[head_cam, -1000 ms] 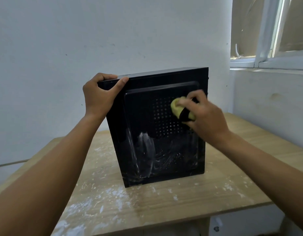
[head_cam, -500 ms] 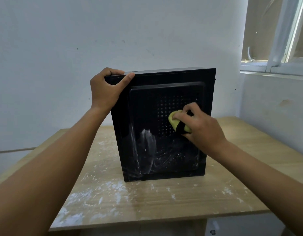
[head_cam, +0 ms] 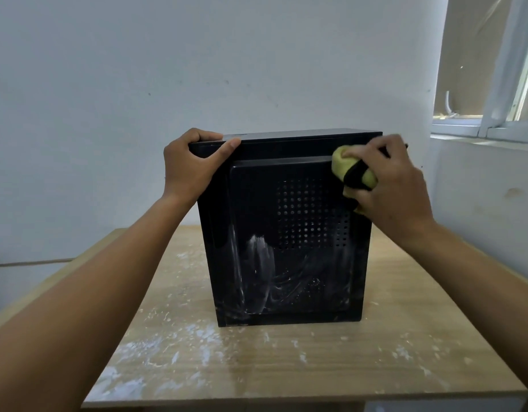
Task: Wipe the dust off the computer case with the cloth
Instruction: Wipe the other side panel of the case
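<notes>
Judged partway done — steadying the upright black metal computer case (head_cam: 286, 203) on the pale wooden worktop (head_cam: 286, 367) with left hand (head_cam: 188, 171) curled over its top corner, pinching bunched yellow-and-black cloth (head_cam: 343, 165) at its upper right with right hand (head_cam: 396, 185), with white dust smears (head_cam: 259, 263) left below.

Outstretched left hand (head_cam: 191, 171) and right hand (head_cam: 389, 182), both raised, fingers (head_cam: 204, 135) curled in grips

Most of the yellow cloth (head_cam: 341, 163) is buried in the right hand (head_cam: 396, 185); fingertips of the left hand (head_cam: 188, 168) vanish behind the computer case (head_cam: 286, 263) at its 11 o'clock corner.
</notes>
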